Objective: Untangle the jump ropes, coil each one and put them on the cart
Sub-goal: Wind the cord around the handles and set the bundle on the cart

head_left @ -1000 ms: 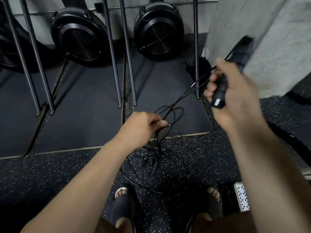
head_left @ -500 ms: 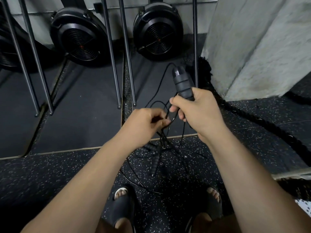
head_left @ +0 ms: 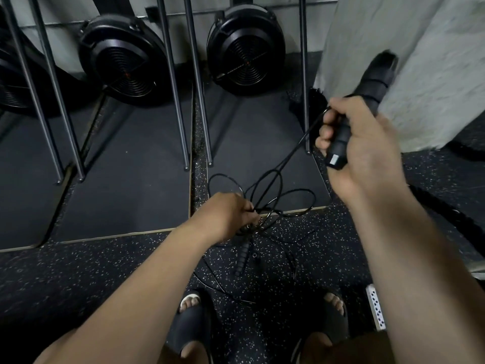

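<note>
Black-corded jump ropes (head_left: 262, 219): left hand (head_left: 228, 214) grips the tangle at centre, above speckled floor (head_left: 105, 271); thin loops fan right, ribbed handle (head_left: 242, 258) dangling below. Right hand (head_left: 367, 153), raised, fingers clamped round thick black handle (head_left: 339, 137); pale end label unreadable.

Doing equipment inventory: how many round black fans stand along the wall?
3 fans: centre, left of it, and one cut off by the left edge. Others may be out of frame.
</note>
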A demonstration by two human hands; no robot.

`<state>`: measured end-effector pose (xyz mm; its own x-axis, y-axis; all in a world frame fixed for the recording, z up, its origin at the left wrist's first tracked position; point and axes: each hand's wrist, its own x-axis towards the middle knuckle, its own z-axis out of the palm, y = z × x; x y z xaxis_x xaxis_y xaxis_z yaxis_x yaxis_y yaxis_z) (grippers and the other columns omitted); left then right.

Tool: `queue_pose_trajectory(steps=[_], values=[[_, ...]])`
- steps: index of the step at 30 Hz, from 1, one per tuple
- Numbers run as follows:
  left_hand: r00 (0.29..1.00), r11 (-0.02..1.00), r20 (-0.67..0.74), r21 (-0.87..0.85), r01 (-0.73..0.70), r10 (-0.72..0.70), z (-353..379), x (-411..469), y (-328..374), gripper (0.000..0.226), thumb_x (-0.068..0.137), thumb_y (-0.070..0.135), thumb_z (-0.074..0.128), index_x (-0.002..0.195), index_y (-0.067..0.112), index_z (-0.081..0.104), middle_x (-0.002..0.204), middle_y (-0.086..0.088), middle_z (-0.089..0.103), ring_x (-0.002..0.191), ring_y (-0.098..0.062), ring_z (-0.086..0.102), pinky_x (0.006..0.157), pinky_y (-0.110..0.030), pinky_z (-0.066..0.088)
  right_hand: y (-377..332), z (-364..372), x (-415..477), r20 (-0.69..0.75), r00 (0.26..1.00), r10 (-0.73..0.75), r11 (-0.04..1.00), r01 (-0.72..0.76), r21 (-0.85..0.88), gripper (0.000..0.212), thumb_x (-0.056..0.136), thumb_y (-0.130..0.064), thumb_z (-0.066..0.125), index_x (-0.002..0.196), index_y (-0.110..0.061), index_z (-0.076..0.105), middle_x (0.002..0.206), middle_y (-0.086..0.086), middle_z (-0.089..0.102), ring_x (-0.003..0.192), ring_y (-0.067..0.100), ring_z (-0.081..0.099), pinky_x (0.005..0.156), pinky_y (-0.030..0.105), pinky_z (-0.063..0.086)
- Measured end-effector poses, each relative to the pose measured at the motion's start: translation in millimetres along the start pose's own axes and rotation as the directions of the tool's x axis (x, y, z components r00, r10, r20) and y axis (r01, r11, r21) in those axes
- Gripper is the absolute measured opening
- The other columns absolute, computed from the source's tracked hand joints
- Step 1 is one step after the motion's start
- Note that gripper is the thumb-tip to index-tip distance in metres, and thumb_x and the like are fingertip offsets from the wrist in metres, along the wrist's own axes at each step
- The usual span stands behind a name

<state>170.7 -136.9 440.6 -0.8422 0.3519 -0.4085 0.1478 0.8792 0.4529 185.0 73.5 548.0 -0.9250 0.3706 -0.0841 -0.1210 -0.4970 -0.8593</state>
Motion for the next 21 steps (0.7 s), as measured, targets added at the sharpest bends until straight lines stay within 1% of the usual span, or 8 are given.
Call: queue_pose_trajectory(steps=[2, 5, 7, 9, 12, 17, 19, 21], values=[[0.999, 0.996, -0.040, 0.081, -0.028, 0.031, -1.7, 1.8, 0.2, 0.044, 0.106, 0.044, 0.062, 0.063, 0.033, 0.056, 0.079, 0.012, 0.052, 0.078, -0.014, 0.054, 0.073, -0.031, 0.038, 4.2, -5.3, 2.9, 0.020, 0.998, 0.054, 0.998, -0.054, 0.010, 0.015, 0.100, -0.011, 0.070, 0.090, -0.012, 0.060, 0.073, 0.003, 0.061, 0.054, 0.013, 0.049, 0.051, 0.025, 0.039], [0.991, 0.982, -0.102, 0.177, -0.064, 0.084, -1.5, 0.5, 0.6, 0.030, 0.106, 0.047, 0.057, 0.091, 0.028, 0.074, 0.100, 0.010, 0.051, 0.108, -0.019, 0.053, 0.086, -0.035, 0.031, 13.4, -4.3, 1.5, 0.106, 0.980, 0.168, 0.984, -0.160, -0.074, 0.012, 0.100, -0.018, 0.074, 0.100, -0.009, 0.065, 0.073, 0.002, 0.063, 0.054, 0.011, 0.049, 0.051, 0.023, 0.040], [0.986, 0.977, -0.124, 0.199, -0.080, 0.106, -0.4, 0.0, 1.1, 0.031, 0.106, 0.051, 0.055, 0.100, 0.029, 0.076, 0.109, 0.010, 0.054, 0.118, -0.018, 0.045, 0.091, -0.037, 0.029, 20.0, -1.0, -3.5, 0.160, 0.960, 0.230, 0.954, -0.190, -0.231, 0.015, 0.097, -0.018, 0.077, 0.104, -0.009, 0.068, 0.075, 0.002, 0.068, 0.055, 0.011, 0.051, 0.051, 0.023, 0.041], [0.981, 0.969, -0.151, 0.232, -0.086, 0.123, -0.3, -0.6, 4.1, 0.034, 0.106, 0.056, 0.053, 0.099, 0.030, 0.075, 0.114, 0.009, 0.055, 0.122, -0.020, 0.042, 0.095, -0.040, 0.030, 26.1, 2.2, -9.6, 0.206, 0.941, 0.268, 0.888, -0.158, -0.431, 0.011, 0.095, -0.017, 0.079, 0.100, -0.009, 0.072, 0.076, 0.005, 0.072, 0.056, 0.013, 0.053, 0.051, 0.024, 0.042], [0.973, 0.964, -0.195, 0.256, -0.072, 0.125, -0.4, 0.3, 7.0, 0.036, 0.105, 0.057, 0.053, 0.100, 0.029, 0.075, 0.109, 0.009, 0.052, 0.119, -0.022, 0.042, 0.091, -0.041, 0.028, 33.4, 4.3, -16.0, 0.232, 0.929, 0.288, 0.734, -0.059, -0.676, 0.013, 0.095, -0.014, 0.078, 0.102, -0.005, 0.074, 0.076, 0.008, 0.076, 0.056, 0.015, 0.057, 0.051, 0.025, 0.043], [0.942, 0.978, -0.297, 0.178, -0.108, 0.158, -3.4, -0.3, 3.4, 0.030, 0.103, 0.057, 0.057, 0.097, 0.034, 0.076, 0.097, 0.010, 0.047, 0.111, -0.022, 0.044, 0.082, -0.040, 0.025, 40.7, 1.7, -15.6, 0.194, 0.945, 0.263, 0.540, 0.023, -0.841, 0.008, 0.089, -0.017, 0.073, 0.092, -0.009, 0.073, 0.074, 0.001, 0.079, 0.055, 0.014, 0.065, 0.058, 0.031, 0.048], [0.933, 0.984, -0.319, 0.108, -0.141, 0.168, -4.8, 0.6, 1.5, 0.028, 0.100, 0.057, 0.062, 0.083, 0.037, 0.070, 0.090, 0.011, 0.046, 0.103, -0.023, 0.051, 0.079, -0.040, 0.031, 41.1, 0.4, -14.0, 0.188, 0.957, 0.223, 0.519, 0.047, -0.854, 0.008, 0.089, -0.018, 0.072, 0.091, -0.010, 0.073, 0.074, -0.001, 0.079, 0.056, 0.015, 0.067, 0.059, 0.032, 0.049], [0.929, 0.985, -0.335, -0.009, -0.171, 0.159, -5.7, 1.6, 0.4, 0.031, 0.097, 0.057, 0.068, 0.071, 0.041, 0.062, 0.085, 0.012, 0.051, 0.090, -0.024, 0.058, 0.075, -0.039, 0.040, 39.2, 0.4, -13.5, 0.190, 0.965, 0.182, 0.542, 0.063, -0.838, 0.006, 0.091, -0.016, 0.072, 0.092, -0.010, 0.072, 0.074, -0.002, 0.079, 0.056, 0.014, 0.067, 0.058, 0.030, 0.049]])
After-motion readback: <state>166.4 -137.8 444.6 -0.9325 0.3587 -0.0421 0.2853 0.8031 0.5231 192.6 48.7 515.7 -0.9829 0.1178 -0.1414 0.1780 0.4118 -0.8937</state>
